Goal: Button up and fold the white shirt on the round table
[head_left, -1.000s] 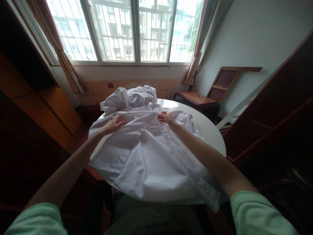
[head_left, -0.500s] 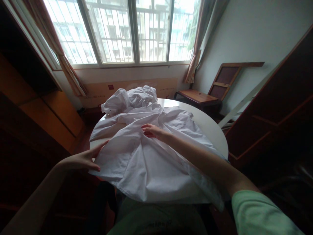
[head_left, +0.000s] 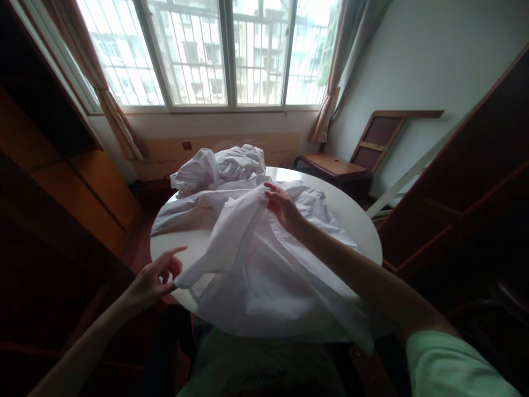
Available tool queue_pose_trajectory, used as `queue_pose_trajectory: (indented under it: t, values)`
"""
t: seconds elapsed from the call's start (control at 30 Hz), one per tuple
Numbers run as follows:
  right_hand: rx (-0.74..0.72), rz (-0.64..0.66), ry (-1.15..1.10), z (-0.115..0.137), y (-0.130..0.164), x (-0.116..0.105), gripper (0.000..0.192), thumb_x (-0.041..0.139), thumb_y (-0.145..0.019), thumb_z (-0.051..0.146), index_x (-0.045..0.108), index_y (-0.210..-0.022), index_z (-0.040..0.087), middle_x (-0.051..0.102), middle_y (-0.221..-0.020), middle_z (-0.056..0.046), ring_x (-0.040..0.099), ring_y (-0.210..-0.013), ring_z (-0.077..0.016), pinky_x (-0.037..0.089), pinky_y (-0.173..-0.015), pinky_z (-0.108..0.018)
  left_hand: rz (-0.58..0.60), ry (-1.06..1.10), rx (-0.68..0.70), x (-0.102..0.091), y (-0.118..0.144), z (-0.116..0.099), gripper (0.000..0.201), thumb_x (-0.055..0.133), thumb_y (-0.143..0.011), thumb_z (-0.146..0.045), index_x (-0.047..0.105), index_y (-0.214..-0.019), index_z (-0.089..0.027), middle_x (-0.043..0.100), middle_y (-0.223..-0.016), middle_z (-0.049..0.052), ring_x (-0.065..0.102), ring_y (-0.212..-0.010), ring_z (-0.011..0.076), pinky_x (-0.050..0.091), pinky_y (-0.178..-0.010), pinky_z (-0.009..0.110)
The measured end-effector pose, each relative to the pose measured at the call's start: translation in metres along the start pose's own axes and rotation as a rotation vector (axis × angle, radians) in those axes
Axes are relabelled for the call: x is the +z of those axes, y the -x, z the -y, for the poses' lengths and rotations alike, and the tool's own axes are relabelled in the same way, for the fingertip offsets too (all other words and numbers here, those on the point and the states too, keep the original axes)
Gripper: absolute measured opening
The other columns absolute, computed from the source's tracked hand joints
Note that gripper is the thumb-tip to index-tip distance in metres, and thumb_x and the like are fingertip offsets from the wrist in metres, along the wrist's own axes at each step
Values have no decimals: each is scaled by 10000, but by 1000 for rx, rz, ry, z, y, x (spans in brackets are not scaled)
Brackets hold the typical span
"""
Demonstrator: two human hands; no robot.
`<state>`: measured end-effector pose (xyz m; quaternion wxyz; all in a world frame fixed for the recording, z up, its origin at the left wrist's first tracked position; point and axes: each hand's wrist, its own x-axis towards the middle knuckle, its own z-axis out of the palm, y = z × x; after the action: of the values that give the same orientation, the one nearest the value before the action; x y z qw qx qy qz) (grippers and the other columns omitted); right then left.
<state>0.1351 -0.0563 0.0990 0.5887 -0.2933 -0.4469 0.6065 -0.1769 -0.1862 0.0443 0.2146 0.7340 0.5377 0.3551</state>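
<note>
A large white cloth (head_left: 260,286) with seams, perhaps a garment, lies spread over a round white table (head_left: 359,220) and hangs past its near edge. My right hand (head_left: 285,209) pinches a lifted fold of it near the table's middle. At the left rim, my left hand (head_left: 159,275) has its thumb and curled fingers closed at a corner of the cloth, with the index finger stretched out. Between both hands the fabric rises in a raised band, and bare tabletop shows beneath.
At the table's far side sits a crumpled heap of white cloth (head_left: 223,165). A wooden chair (head_left: 339,162) stands beyond the table to the right. Cabinets (head_left: 91,187) flank the left, a dark red wooden panel (head_left: 463,187) the right. Behind is a barred window (head_left: 198,55) with curtains.
My right hand has moved away and slightly right, lifting a fold of the cloth. My left hand has shifted a little right, and the cloth's left part has come up off the table.
</note>
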Motion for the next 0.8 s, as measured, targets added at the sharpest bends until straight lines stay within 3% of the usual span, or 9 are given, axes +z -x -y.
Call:
queue_pose_trajectory:
  t: [0.1, 0.2, 0.37, 0.43, 0.6, 0.67, 0.73, 0.8]
  values:
    - [-4, -21, 25, 1, 5, -1, 466, 688, -598, 238, 530, -1036, 214, 603, -930, 9, 577, -738, -98, 500, -664, -216, -12, 30, 8, 9, 1, -8, 363, 614, -701, -360, 574, -1005, -167, 596, -653, -8, 577, -563, 119, 443, -481, 184]
    - [17, -44, 131, 3, 10, -2, 543, 713, -560, 195, 526, -1069, 215, 563, -1098, -29, 577, -769, -104, 504, -644, -220, -172, -85, 33, 9, 5, -15, 255, 599, -697, -359, 585, -885, -187, 573, -629, -22, 555, -539, 113, 432, -469, 185]
    - [84, -93, 239, 21, 18, -3, 457, 689, -604, 127, 549, -1039, 150, 578, -1073, -67, 582, -752, -104, 520, -675, -241, -324, -295, 222, -15, 20, -28, 136, 535, -783, -293, 634, -825, -209, 565, -698, -4, 537, -570, 109, 413, -492, 191]
    - [136, -114, 304, 26, 23, -3, 417, 671, -618, 86, 559, -1017, 134, 590, -1061, -77, 589, -762, -104, 525, -680, -231, -239, -306, 277, -24, 25, -33, 163, 489, -814, -266, 638, -793, -206, 561, -697, 2, 530, -574, 109, 402, -499, 193]
    - [240, -15, 724, 16, 24, -24, 390, 671, -685, 121, 572, -1061, 136, 620, -1040, -95, 606, -742, -127, 521, -585, -227, 378, -332, 230, -17, 32, -39, 178, 449, -823, -246, 621, -796, -210, 601, -755, -3, 560, -651, 112, 420, -605, 191]
    - [288, 62, 939, 9, 20, -37, 338, 655, -720, 133, 578, -1049, 123, 644, -936, -87, 595, -662, -118, 499, -545, -222, 536, -364, 222, -11, 31, -42, 124, 524, -804, -294, 620, -828, -219, 612, -796, -8, 574, -686, 113, 418, -632, 189]
    - [349, 165, 1135, 5, 18, -49, 200, 625, -766, 163, 602, -957, 106, 647, -797, -69, 577, -601, -109, 469, -531, -211, 552, -395, 219, -7, 25, -50, 157, 560, -802, -362, 610, -824, -215, 611, -803, -7, 571, -681, 114, 408, -622, 193]
    - [354, 274, 1300, 6, 19, -55, 148, 615, -796, 238, 614, -864, 107, 633, -709, -54, 568, -585, -109, 434, -527, -204, 454, -436, 228, -3, 14, -64, 226, 514, -842, -404, 589, -789, -198, 596, -769, -2, 553, -647, 112, 392, -596, 201]
